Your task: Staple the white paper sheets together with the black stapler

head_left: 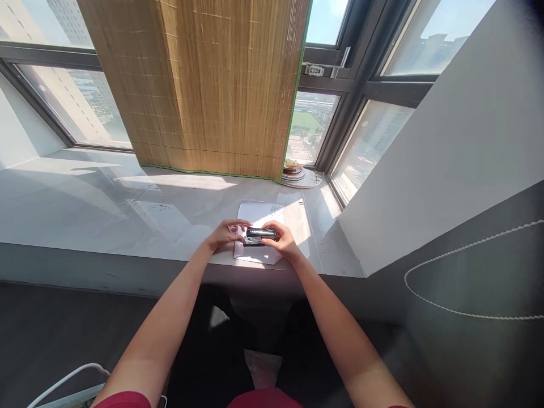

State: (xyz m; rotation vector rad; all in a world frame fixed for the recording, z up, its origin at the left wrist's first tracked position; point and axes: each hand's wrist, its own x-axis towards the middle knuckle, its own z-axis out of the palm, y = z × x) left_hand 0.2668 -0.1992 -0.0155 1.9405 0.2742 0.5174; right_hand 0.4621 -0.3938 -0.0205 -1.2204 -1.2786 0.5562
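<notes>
A black stapler (260,233) is held level just above white sheets of paper (257,211) on the window sill. My right hand (281,238) is closed round its right end, with the fingers over the top and the thumb along the lower side. At the stapler's left end is my left hand (227,233), its fingers curled over the upper part and its thumb against the lower part. A gap shows between the stapler's upper arm and its base. The paper lies partly in sunlight, with some dark marks near its upper right corner.
A bamboo blind (212,85) with green edging hangs down to the sill (97,209). Stacked plates (300,178) stand in the back right corner by the window. On the right are a slanted white wall (446,130) and a hanging bead cord (442,306).
</notes>
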